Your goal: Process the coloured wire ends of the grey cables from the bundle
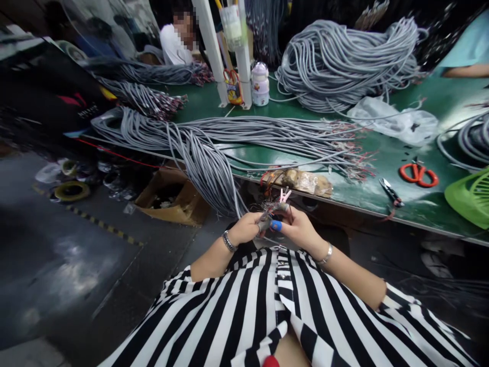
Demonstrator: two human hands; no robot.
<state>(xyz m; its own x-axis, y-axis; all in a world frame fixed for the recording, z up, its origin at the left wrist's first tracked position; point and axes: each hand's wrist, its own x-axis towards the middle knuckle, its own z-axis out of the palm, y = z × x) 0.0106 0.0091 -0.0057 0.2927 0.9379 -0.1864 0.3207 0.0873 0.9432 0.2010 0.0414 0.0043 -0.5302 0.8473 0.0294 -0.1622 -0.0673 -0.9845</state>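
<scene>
Both my hands meet close to my chest, below the edge of the green bench (385,163). My left hand (247,228) is closed around the end of a grey cable (265,223) with loose thin wires. My right hand (300,228) is closed too, with a blue cover on the thumb tip, and grips a small pink-handled tool (284,195) at the cable's stripped wires. A thick bundle of grey cables (214,168) hangs over the bench edge just ahead of my hands.
Long grey cables (267,135) lie across the bench, and a big coil (344,61) sits behind them. Orange scissors (419,174), small snips (390,192), a green basket (471,196) and a plastic bag (397,122) lie to the right. A cardboard box (171,199) stands on the floor. Another person (173,43) sits far back.
</scene>
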